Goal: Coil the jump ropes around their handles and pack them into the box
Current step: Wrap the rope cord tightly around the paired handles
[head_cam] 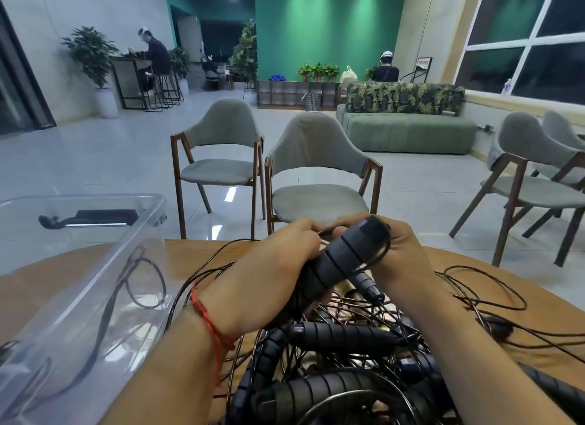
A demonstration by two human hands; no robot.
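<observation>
Jump-rope handles (348, 260), black and ribbed, are up off the counter (190, 253). The left hand (269, 275) wraps them while pinching the thin cord (321, 233), and the right hand (403, 256) curls round their top end. Tangled ropes (332, 361) heap below, beside the clear box (95, 266).

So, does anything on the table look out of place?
Yes: the jump ropes lie in one tangled heap on the table, loose cords straying right, below the handles that the left hand and right hand hold.
</observation>
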